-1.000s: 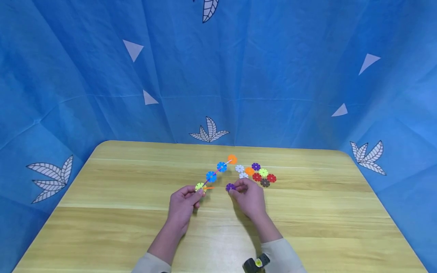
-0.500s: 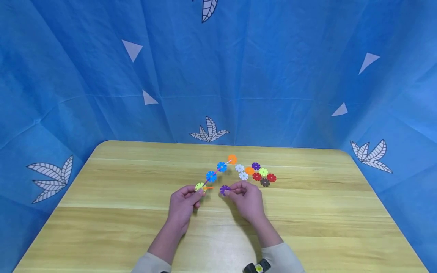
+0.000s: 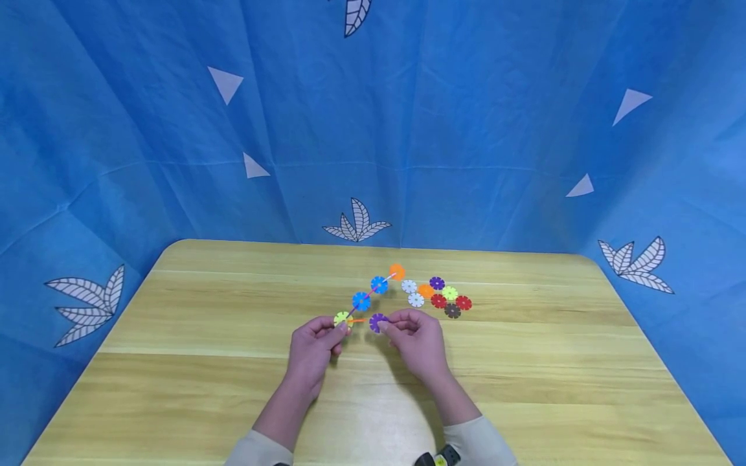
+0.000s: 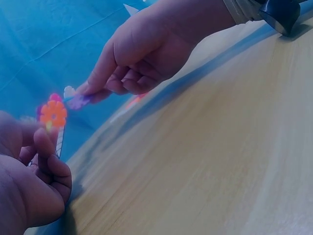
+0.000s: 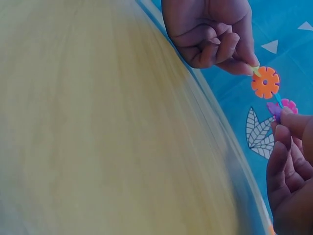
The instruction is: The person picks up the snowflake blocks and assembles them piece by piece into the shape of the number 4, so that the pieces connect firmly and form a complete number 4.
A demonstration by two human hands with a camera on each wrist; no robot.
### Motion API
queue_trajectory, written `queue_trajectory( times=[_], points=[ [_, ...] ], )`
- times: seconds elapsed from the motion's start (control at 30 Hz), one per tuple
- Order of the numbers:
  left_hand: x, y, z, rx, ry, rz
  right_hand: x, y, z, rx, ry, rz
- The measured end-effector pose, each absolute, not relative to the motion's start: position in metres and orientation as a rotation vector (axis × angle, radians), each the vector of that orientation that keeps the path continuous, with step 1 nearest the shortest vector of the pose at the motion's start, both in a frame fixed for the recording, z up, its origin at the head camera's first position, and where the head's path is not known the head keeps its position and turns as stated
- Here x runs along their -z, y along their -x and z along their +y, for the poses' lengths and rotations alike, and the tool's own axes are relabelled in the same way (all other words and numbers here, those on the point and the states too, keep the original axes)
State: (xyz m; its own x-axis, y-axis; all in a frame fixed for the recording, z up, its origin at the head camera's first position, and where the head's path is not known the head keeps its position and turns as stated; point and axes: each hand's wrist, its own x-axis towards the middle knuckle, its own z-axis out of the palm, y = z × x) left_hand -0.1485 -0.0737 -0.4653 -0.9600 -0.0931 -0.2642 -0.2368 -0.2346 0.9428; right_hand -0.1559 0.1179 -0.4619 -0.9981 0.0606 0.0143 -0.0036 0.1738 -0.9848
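My left hand (image 3: 311, 349) pinches a yellow-green notched disc (image 3: 340, 317) at the near end of a chain of snowflake discs. Joined to it, an orange disc (image 5: 265, 88) shows edge-on in the head view and face-on in the right wrist view. From there the chain slants away to the far right through two blue discs (image 3: 361, 301) and thin edge-on ones, ending in an orange disc (image 3: 397, 271). Between thumb and fingers my right hand (image 3: 421, 343) holds a loose purple snowflake disc (image 3: 377, 323), just right of the edge-on orange disc. Whether they touch I cannot tell.
Several loose discs lie on the wooden table (image 3: 204, 323) beyond my right hand: white (image 3: 409, 287), orange (image 3: 426, 291), purple (image 3: 437, 283), yellow-green (image 3: 450, 293), red (image 3: 463, 303) and brown (image 3: 452, 311). A blue patterned cloth (image 3: 466, 129) surrounds the table's back and sides.
My right hand has carried the purple disc leftward, closer to the orange disc by my left hand. The left hand and the chain have stayed nearly still.
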Motion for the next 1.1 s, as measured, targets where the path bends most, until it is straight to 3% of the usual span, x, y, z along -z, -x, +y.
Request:
queue_trajectory(
  times=[1.1],
  points=[
    [0.4676,0.1473,-0.0718,-2.351,0.351,1.892,0.4684,0.1561,0.1098,-2.07,0.07,-2.265]
  ],
)
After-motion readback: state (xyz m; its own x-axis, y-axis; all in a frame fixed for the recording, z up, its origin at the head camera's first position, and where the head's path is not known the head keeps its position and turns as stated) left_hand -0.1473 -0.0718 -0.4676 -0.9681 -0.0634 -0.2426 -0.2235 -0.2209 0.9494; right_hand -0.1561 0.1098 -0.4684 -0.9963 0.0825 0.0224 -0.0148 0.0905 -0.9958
